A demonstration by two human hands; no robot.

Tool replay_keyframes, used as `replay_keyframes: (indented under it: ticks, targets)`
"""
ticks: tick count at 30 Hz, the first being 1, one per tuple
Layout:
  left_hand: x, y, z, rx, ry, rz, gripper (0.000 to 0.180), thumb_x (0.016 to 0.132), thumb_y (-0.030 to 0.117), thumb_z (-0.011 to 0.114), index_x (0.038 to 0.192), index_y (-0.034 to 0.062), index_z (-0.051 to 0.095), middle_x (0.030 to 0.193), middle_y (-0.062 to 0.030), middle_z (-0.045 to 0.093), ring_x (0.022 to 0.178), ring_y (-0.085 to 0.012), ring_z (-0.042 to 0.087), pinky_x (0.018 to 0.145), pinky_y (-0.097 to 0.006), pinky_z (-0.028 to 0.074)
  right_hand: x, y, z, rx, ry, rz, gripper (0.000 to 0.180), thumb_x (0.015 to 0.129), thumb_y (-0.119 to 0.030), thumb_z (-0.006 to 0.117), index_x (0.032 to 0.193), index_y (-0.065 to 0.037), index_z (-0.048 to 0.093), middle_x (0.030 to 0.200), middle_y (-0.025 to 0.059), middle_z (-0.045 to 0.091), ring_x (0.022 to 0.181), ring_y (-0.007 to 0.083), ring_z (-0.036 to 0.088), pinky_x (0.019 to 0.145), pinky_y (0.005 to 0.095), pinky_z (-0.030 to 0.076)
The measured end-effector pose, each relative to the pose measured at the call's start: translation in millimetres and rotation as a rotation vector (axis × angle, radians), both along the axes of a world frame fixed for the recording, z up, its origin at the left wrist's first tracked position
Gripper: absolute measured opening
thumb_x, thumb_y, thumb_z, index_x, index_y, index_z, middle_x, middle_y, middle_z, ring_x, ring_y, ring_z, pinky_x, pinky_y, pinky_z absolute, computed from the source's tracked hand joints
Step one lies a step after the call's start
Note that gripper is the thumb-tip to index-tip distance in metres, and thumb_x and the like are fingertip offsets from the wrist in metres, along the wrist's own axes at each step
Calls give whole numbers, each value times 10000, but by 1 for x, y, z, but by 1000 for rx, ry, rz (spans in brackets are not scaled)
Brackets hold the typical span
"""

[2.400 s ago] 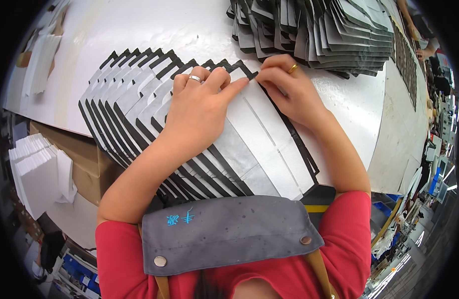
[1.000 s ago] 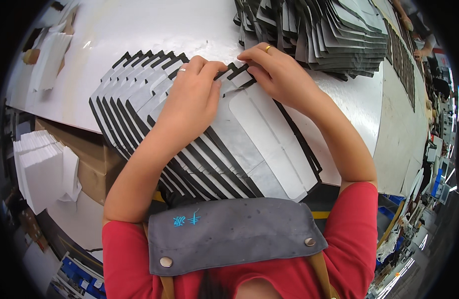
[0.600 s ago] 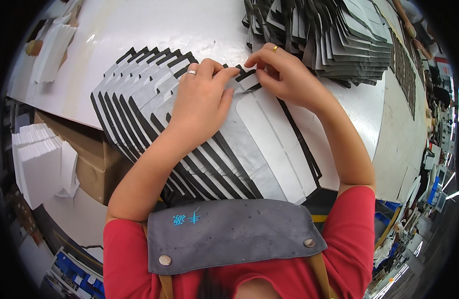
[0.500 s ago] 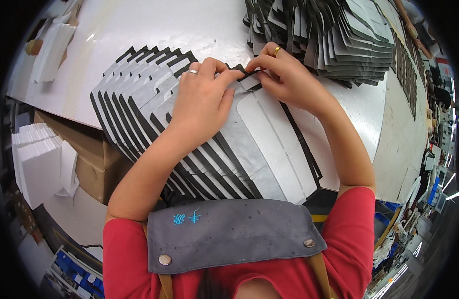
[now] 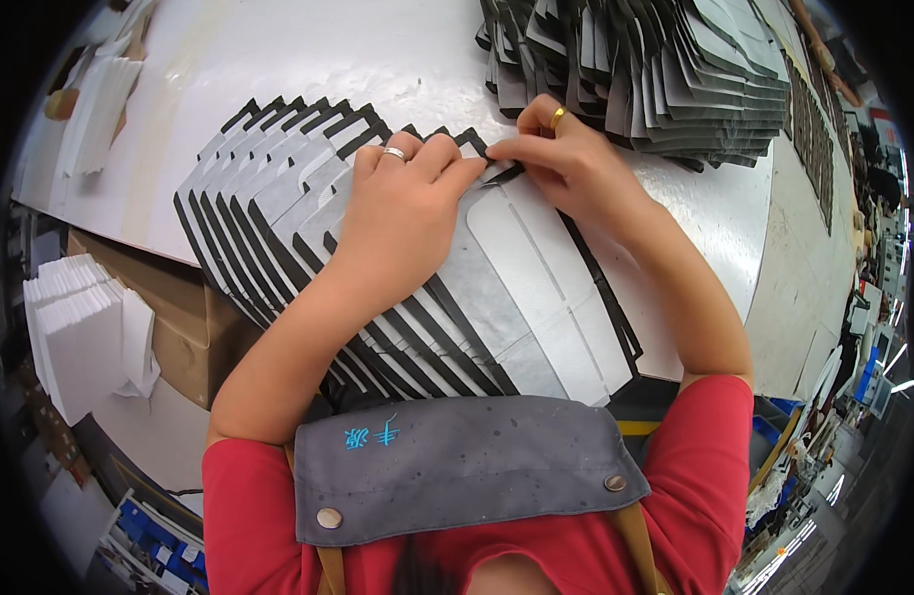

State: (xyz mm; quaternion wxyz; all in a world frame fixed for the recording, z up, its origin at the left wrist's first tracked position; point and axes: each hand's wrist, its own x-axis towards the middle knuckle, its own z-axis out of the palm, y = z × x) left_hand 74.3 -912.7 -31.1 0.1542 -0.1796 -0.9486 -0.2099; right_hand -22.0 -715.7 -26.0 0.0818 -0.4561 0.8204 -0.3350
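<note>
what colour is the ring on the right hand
The ring on the right hand is gold-coloured, best in the head view.

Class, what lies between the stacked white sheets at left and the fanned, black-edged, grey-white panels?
In the head view, a brown cardboard box lies between the white sheets and the panels.

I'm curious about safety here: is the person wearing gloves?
No, the left hand and right hand are bare, save a silver ring and a gold ring.
</note>
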Motion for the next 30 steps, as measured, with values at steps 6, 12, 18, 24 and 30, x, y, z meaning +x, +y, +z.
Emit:
replay_keyframes:
  ticks: [6, 12, 18, 24, 30]
  targets:
    - [2, 1, 0, -32, -46, -5, 402, 779, 2, 577, 1153, 135, 641, 891, -13, 541, 816, -205, 491, 753, -347, 335, 13, 12, -4, -72, 5, -62, 292, 852, 7, 601, 1114, -117, 643, 988, 76, 540, 799, 246, 577, 696, 347, 485]
    - [0, 2, 3, -35, -32, 4, 362, 765, 10, 565, 1096, 123, 661, 865, -9, 543, 816, -209, 514, 741, -347, 349, 18, 11, 3, -24, -59, -154, 323, 862, 0, 579, 1166, -102, 620, 998, 112, 557, 799, 269, 587, 705, 338, 482]
    - [1, 1, 3, -37, -94, -1, 441, 776, -8, 559, 1186, 142, 624, 904, -29, 522, 855, -216, 489, 788, -356, 348, 17, 12, -1, -22, -5, -141, 333, 838, 5, 599, 1154, -95, 628, 977, 117, 561, 794, 276, 595, 690, 351, 489]
    - [1, 2, 3, -31, -117, 4, 444, 778, -4, 561, 1192, 145, 621, 903, -25, 520, 855, -207, 488, 793, -355, 345, 19, 14, -6, -7, 161, -113, 335, 828, 5, 612, 1143, -105, 639, 969, 105, 563, 793, 271, 593, 678, 362, 492]
    - [1, 2, 3, -36, -101, 7, 441, 778, -6, 559, 1188, 141, 626, 896, -23, 518, 854, -202, 488, 788, -349, 340, 17, 13, -3, -11, 49, -102, 327, 825, 5, 617, 1128, -112, 648, 962, 86, 566, 820, 259, 583, 709, 358, 489]
